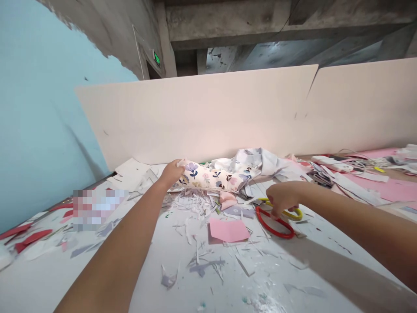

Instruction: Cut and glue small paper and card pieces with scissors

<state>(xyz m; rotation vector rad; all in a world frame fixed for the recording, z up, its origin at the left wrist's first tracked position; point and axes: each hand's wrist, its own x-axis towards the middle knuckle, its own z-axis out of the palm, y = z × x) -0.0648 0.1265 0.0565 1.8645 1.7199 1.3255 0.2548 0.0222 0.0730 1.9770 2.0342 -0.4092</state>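
1. The left hand, up and left of the pink paper sheet, has its fingers clamped on a rolled length of floral fabric.
2. White paper shreds lie just left of the sheet.
3. The right hand, right of the sheet, has its fingers together over red-and-yellow-handled scissors; whether they grip, I cannot tell.

The cloth is soft and matt, with a flower print. The scissors have glossy plastic handles, red and yellow. The pink paper is matt and smooth. The worktop is smooth and white, and the concrete beam looks rough.
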